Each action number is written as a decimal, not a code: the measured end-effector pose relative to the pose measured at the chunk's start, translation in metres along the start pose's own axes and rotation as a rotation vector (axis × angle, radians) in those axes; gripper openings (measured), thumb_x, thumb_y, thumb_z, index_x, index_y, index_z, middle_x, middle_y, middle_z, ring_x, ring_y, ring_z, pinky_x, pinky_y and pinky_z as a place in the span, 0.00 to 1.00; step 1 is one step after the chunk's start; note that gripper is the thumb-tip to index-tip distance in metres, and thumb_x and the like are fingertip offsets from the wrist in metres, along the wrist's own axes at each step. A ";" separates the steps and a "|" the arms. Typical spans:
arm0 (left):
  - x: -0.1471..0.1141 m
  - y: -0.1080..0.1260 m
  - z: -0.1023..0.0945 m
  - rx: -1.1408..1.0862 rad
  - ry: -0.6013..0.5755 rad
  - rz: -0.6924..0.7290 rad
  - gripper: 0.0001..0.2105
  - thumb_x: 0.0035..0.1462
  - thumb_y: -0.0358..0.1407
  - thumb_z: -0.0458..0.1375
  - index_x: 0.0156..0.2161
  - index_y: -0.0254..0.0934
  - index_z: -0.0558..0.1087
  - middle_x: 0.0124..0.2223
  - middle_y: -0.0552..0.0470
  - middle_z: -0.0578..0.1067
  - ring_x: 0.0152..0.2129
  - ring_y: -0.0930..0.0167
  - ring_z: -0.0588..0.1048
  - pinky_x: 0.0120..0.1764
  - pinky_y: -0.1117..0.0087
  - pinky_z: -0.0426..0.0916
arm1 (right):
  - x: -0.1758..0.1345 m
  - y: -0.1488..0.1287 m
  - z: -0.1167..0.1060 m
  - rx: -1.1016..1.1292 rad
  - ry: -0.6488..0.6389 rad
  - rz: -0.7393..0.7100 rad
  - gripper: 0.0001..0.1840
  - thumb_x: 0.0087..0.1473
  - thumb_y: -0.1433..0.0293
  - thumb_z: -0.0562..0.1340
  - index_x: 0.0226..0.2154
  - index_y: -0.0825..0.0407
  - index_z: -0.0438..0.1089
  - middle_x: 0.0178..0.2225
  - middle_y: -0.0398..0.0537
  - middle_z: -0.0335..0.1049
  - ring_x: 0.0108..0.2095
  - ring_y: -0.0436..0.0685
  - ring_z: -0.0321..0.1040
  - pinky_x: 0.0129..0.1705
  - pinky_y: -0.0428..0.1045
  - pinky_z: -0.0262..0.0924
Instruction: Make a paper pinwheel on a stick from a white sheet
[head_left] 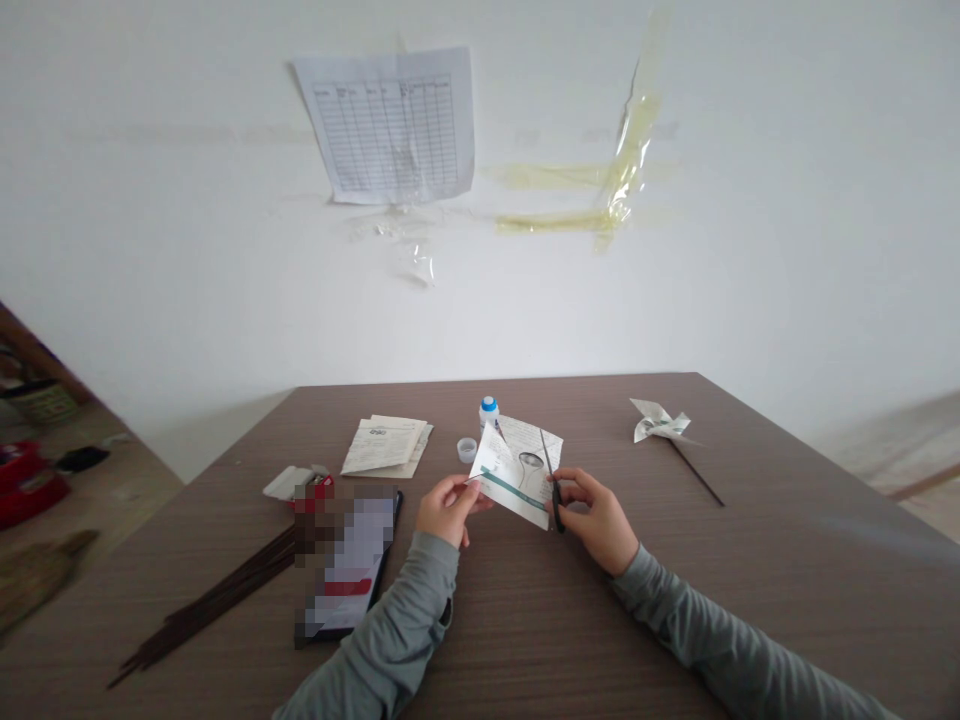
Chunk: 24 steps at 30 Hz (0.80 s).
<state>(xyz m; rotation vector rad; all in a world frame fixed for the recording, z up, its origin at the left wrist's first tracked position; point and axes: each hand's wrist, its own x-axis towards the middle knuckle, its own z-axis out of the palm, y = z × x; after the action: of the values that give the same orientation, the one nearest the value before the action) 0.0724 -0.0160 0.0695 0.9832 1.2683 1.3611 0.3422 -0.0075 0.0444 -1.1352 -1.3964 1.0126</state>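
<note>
Between thumb and fingers, my left hand (448, 508) pinches the left corner of a printed paper sheet (514, 488) with a green stripe. A slit runs into the paper's upper left edge. My right hand (598, 515) is wrapped round the dark handles of a pair of scissors (556, 490), whose blades point up along the paper's right side. Whether the blades touch the paper, I cannot tell. Just behind the sheet stand a small white bottle with a blue top (488, 409) and a little clear cap (466, 450).
A paper pinwheel (660, 424) on a dark stick lies at the right. Folded printed papers (384, 446) lie at the left, near a red and white box (309, 487), a bundle of dark sticks (210, 605) and a phone (352, 570). The wall rises behind the table's far edge.
</note>
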 end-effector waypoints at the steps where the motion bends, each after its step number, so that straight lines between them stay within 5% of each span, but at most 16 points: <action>1: -0.001 0.000 0.001 0.000 -0.002 -0.005 0.12 0.68 0.36 0.84 0.41 0.37 0.85 0.41 0.42 0.96 0.40 0.53 0.99 0.15 0.80 0.68 | 0.000 -0.001 0.001 0.000 0.008 0.002 0.24 0.51 0.54 0.79 0.48 0.46 0.84 0.27 0.39 0.82 0.29 0.60 0.78 0.41 0.56 0.75; 16: -0.014 -0.002 0.011 0.040 -0.172 -0.036 0.17 0.56 0.43 0.88 0.42 0.37 0.90 0.48 0.36 0.98 0.44 0.49 0.99 0.15 0.82 0.63 | -0.003 -0.002 0.011 0.066 0.091 0.023 0.27 0.49 0.52 0.82 0.47 0.47 0.84 0.27 0.41 0.83 0.28 0.60 0.75 0.38 0.55 0.69; 24: -0.016 0.001 0.013 0.041 -0.156 -0.085 0.14 0.61 0.41 0.84 0.42 0.39 0.85 0.48 0.37 0.97 0.40 0.53 0.99 0.15 0.82 0.63 | -0.005 0.001 0.012 0.035 0.084 0.006 0.27 0.52 0.49 0.82 0.48 0.46 0.85 0.27 0.40 0.82 0.29 0.61 0.76 0.39 0.56 0.72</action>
<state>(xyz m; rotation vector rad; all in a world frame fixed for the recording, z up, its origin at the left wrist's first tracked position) 0.0876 -0.0293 0.0728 1.0309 1.2104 1.1741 0.3303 -0.0119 0.0406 -1.1439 -1.3051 0.9791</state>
